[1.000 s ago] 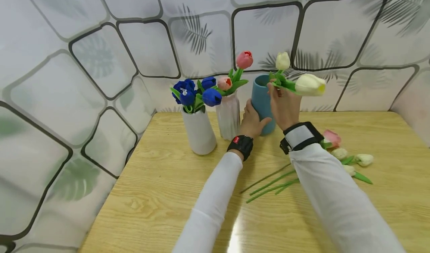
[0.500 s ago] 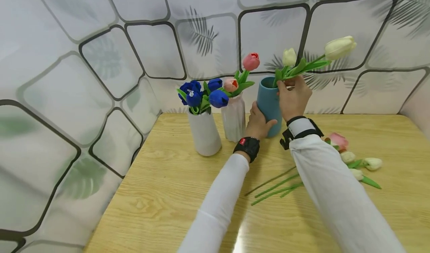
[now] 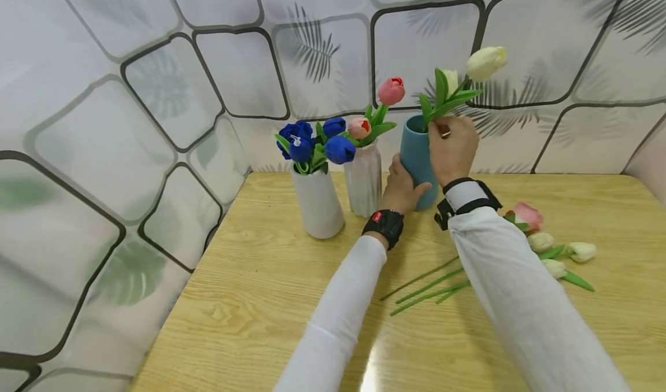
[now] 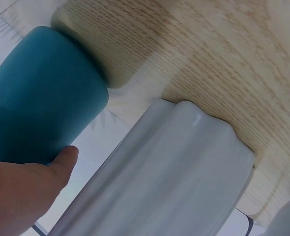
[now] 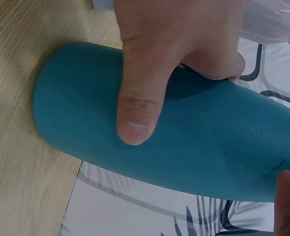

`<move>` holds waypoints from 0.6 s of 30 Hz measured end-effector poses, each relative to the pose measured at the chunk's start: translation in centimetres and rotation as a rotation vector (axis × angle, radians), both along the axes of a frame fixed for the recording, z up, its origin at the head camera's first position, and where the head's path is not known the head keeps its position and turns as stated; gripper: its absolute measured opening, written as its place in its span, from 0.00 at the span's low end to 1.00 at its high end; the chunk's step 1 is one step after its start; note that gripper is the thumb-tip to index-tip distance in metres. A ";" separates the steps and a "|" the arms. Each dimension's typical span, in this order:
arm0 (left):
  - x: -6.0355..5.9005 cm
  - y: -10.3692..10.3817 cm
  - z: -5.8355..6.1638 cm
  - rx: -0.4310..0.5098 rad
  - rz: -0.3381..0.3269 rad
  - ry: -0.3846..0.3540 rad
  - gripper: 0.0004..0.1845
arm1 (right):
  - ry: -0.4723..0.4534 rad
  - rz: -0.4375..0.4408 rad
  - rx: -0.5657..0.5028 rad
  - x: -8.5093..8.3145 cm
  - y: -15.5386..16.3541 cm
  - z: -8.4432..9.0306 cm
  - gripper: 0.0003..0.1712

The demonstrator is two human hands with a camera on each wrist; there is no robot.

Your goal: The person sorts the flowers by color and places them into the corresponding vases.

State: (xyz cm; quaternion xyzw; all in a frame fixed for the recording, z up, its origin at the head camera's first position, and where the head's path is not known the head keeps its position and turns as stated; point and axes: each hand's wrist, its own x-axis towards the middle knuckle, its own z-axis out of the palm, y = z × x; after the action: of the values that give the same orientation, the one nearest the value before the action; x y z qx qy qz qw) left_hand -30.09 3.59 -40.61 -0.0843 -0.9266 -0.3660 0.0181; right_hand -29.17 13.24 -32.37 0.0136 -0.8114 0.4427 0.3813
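Note:
My left hand [image 3: 403, 187] grips the lower side of a blue vase [image 3: 413, 149], its thumb across the front. In the right wrist view the vase [image 5: 194, 132] lies under that thumb [image 5: 137, 115]. At the vase's mouth my right hand [image 3: 452, 149] pinches a white tulip [image 3: 486, 63] low on its stem, with green leaves rising above the fingers. A second white bloom [image 3: 450, 81] shows partly behind those leaves. The lower stem is hidden by the hand and the vase. Right-hand fingertips [image 5: 286, 201] appear beside the vase's upper end.
A ribbed white vase [image 3: 362, 178] with pink tulips [image 3: 391, 91] stands just left of the blue one. Further left is a smooth white vase [image 3: 317, 204] of blue tulips [image 3: 340, 149]. Loose white and pink tulips [image 3: 541, 241] lie on the wooden table [image 3: 250, 299], partly under the right forearm.
The held white tulip has swung from pointing right and toward the camera to more upright, its bloom now higher and over the blue vase's right side. The left hand keeps its grip.

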 end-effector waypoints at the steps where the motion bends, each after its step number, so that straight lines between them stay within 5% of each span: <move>1: 0.0 0.0 0.0 -0.007 0.004 0.005 0.52 | 0.000 0.006 0.008 0.1 0.0 -0.1 0.17; 18: 0.2 0.3 0.1 -0.052 0.033 0.015 0.50 | 0.078 0.088 -0.016 1.8 0.1 -4.2 0.25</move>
State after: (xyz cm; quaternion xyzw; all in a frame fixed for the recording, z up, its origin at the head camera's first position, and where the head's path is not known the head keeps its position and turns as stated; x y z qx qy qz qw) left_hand -29.91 3.89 -40.52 -0.0721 -0.9369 -0.3409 0.0287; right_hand -27.36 13.36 -36.58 0.0635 -0.7910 0.4647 0.3928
